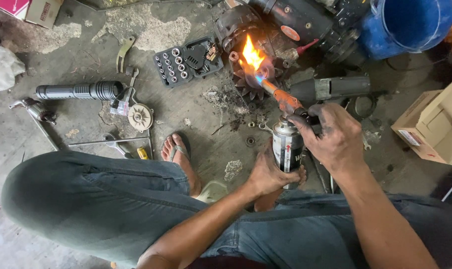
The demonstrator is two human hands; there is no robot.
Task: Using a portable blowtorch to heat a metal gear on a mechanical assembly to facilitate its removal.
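Glossy metal gas can (287, 147) with orange plastic torch head (287, 101). Rough, cracked concrete floor (151, 30); matt cardboard box (437, 124), shiny blue plastic bucket (410, 22).

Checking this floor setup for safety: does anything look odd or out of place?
Yes. The torch, held on its gas can by the left hand and right hand, throws a flame on a metal part on the floor. Loose tools and a socket set lie scattered nearby, and a cardboard box sits to the right.
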